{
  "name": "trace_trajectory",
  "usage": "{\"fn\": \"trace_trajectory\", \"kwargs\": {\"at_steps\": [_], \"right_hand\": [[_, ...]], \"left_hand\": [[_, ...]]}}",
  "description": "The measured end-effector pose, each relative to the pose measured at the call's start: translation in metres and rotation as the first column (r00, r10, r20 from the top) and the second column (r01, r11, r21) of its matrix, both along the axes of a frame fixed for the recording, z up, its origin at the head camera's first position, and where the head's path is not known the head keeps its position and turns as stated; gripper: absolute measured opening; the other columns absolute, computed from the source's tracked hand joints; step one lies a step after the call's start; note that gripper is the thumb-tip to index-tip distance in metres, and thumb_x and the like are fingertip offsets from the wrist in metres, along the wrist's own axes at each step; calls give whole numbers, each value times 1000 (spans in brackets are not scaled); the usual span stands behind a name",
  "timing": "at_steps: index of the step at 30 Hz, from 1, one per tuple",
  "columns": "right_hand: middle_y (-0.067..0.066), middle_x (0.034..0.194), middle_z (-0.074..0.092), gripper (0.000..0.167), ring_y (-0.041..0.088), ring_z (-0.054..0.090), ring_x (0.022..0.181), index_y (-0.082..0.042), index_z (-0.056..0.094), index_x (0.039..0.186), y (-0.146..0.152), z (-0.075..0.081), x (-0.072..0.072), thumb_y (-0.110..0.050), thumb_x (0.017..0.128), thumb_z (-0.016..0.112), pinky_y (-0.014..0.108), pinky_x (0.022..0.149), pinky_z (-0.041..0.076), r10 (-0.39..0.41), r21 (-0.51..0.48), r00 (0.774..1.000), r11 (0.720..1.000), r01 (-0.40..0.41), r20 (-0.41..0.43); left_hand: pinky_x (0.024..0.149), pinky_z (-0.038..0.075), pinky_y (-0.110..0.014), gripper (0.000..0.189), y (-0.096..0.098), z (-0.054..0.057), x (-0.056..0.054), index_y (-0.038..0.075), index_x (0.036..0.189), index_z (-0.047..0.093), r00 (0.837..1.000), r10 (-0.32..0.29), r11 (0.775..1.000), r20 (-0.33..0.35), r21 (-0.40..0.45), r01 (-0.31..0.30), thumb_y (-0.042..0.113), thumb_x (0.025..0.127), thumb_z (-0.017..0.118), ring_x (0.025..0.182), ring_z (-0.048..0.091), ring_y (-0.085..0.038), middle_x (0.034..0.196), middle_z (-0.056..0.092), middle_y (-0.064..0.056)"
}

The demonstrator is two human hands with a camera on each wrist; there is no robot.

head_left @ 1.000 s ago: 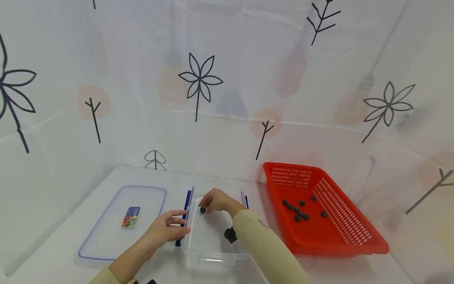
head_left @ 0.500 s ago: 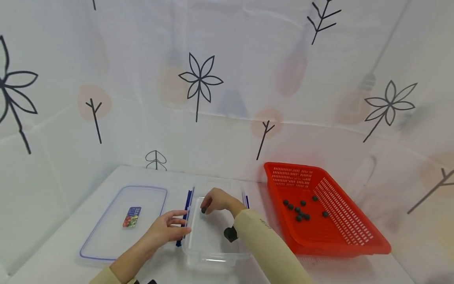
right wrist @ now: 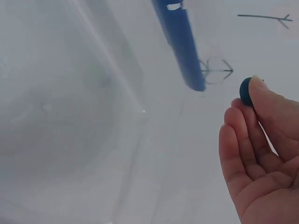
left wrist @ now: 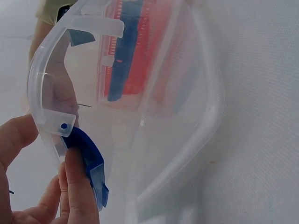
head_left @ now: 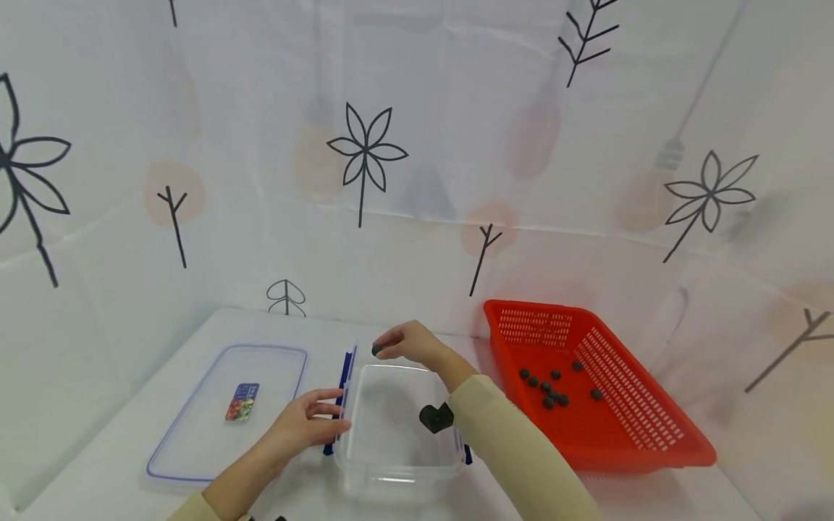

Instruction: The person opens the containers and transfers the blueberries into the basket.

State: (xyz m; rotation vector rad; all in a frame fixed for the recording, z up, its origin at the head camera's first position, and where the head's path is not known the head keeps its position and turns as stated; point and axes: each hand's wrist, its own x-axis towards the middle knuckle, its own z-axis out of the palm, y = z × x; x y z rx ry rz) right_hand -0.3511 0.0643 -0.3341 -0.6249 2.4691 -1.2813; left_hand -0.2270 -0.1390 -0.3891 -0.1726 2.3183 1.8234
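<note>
My right hand [head_left: 417,344] pinches a small dark ball [right wrist: 245,92] between thumb and fingertips, above the far end of a clear plastic box [head_left: 391,470]. In the right wrist view the ball looks dark teal, and the other fingers lie loosely together below it. My left hand [head_left: 306,420] holds the box's left rim, its thumb at the edge and its fingers at a blue side latch [left wrist: 88,158]. No ball shows on the visible part of the box floor.
Right of the box stands a red perforated basket [head_left: 625,441] with several dark balls [head_left: 549,387] in it. A clear lid [head_left: 189,449] with a blue border and a printed label [head_left: 242,402] lies flat at the left. A patterned cloth [head_left: 417,275] hangs behind the table.
My right hand has lifted up and away from the box floor, taking the small dark ball with it. The left hand keeps its place at the rim.
</note>
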Motion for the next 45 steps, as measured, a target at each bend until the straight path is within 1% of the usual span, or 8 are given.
{"fn": "trace_trajectory", "kwargs": {"at_steps": [8, 13, 18, 24, 28, 31, 39, 45], "right_hand": [[2, 97, 67, 23, 17, 61, 92, -8, 69, 108, 16, 23, 15, -15, 86, 68, 41, 93, 45, -51, -51, 999, 997, 50, -12], [3, 97, 67, 25, 18, 61, 92, -8, 68, 110, 30, 33, 21, -14, 86, 68, 41, 93, 46, -85, -81, 996, 993, 82, -35], [4, 97, 68, 25, 19, 62, 93, -6, 67, 111, 47, 41, 25, -12, 86, 67, 41, 94, 45, -143, -115, 989, 984, 139, -30], [7, 103, 67, 27, 22, 61, 97, -6, 66, 113, 75, 46, 29, -14, 87, 66, 43, 94, 45, -197, -99, 978, 977, 189, -70], [8, 106, 65, 28, 23, 60, 99, -5, 65, 114, 97, 47, 32, -14, 88, 65, 41, 92, 47, -234, -97, 968, 969, 226, -93], [7, 108, 64, 30, 23, 58, 100, -6, 65, 115, 115, 49, 33, -17, 87, 67, 39, 90, 48, -271, -63, 956, 962, 265, -112], [9, 116, 61, 39, 28, 53, 108, -9, 61, 122, 161, 55, 39, -26, 87, 67, 47, 94, 43, -327, 6, 939, 944, 329, -107], [14, 122, 57, 45, 30, 51, 109, -7, 57, 126, 195, 56, 43, -30, 88, 65, 43, 90, 46, -362, 27, 926, 930, 367, -106]], "left_hand": [[74, 55, -40, 66, -1, -1, 0, 4, 129, 50, 1000, 1, 1000, -6, -9, -1, 24, 73, 80, 86, 61, -21, 107, 60, -11], [75, 55, -39, 66, -2, -1, 2, 4, 129, 50, 1000, 0, 1000, -11, 2, 0, 23, 73, 80, 88, 61, -21, 107, 60, -11], [75, 54, -39, 65, -2, 0, 2, 4, 129, 50, 1000, 1, 1000, -24, 8, -1, 21, 74, 80, 90, 60, -21, 108, 60, -11], [76, 54, -40, 64, -3, -1, 4, 4, 129, 50, 1000, -4, 1000, -20, 11, 4, 20, 75, 79, 90, 60, -21, 109, 60, -11], [76, 54, -39, 66, -3, -1, 4, 4, 129, 51, 1000, 3, 1000, -15, 10, -3, 23, 73, 80, 90, 60, -21, 109, 60, -11], [75, 54, -39, 68, -2, 0, 4, 4, 129, 51, 1000, 5, 1000, -17, 10, -5, 24, 71, 81, 90, 60, -21, 108, 60, -11], [76, 54, -39, 68, -1, 0, 6, 3, 129, 50, 1000, 1, 1000, -22, 24, -1, 22, 72, 81, 90, 60, -21, 108, 60, -11], [76, 54, -39, 66, 0, 1, 5, 3, 129, 50, 999, -15, 1000, -29, 19, 16, 23, 73, 80, 90, 60, -21, 110, 59, -13]]}}
